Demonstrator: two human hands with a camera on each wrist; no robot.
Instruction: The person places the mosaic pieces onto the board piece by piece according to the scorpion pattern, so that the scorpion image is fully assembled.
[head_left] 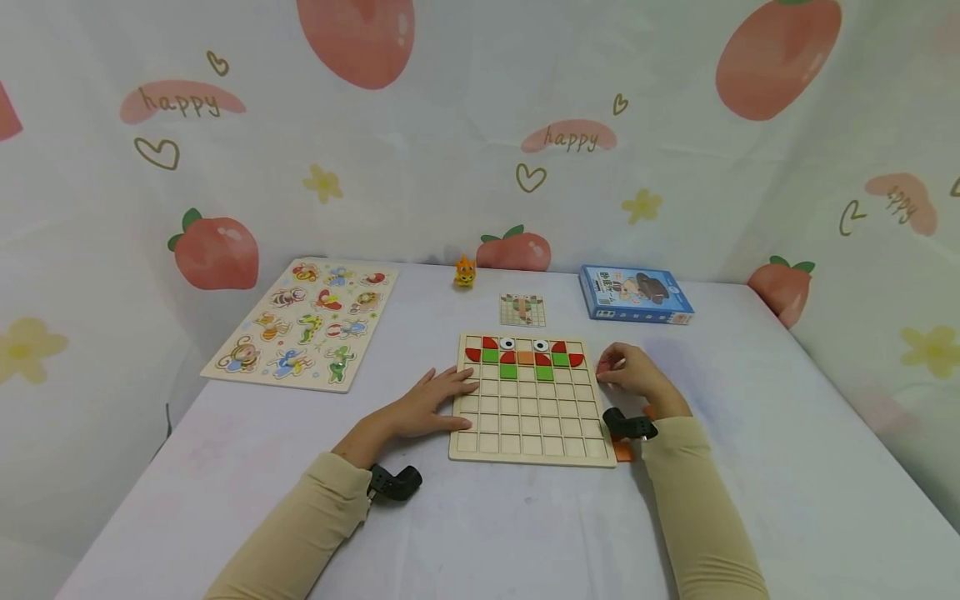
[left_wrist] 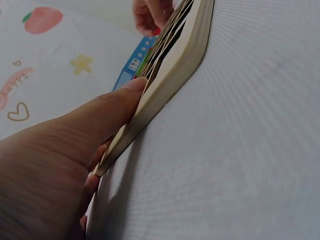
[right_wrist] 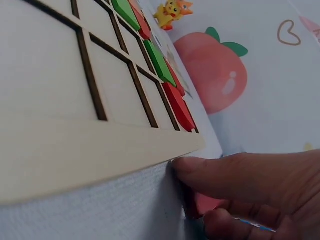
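Note:
A wooden grid board [head_left: 531,422] lies flat on the table, with red, green, orange and eye-patterned pieces in its upper rows. My left hand [head_left: 427,406] rests on the board's left edge, fingers spread and fairly straight; in the left wrist view its thumb [left_wrist: 112,111] lies along the rim. Just off the board's right edge, my right hand [head_left: 632,372] pinches a small red puzzle piece [right_wrist: 204,204] between thumb and fingers. The piece's exact shape is mostly hidden by the fingers. Orange pieces [head_left: 623,451] lie beside the board, partly under the right wrist.
Behind the board lie a small pattern card [head_left: 522,310] and a blue box [head_left: 636,294]. An orange-and-yellow figurine [head_left: 465,272] stands at the back. To the left is a peg puzzle board [head_left: 300,325] with insect and animal pictures. A printed cloth backs the table.

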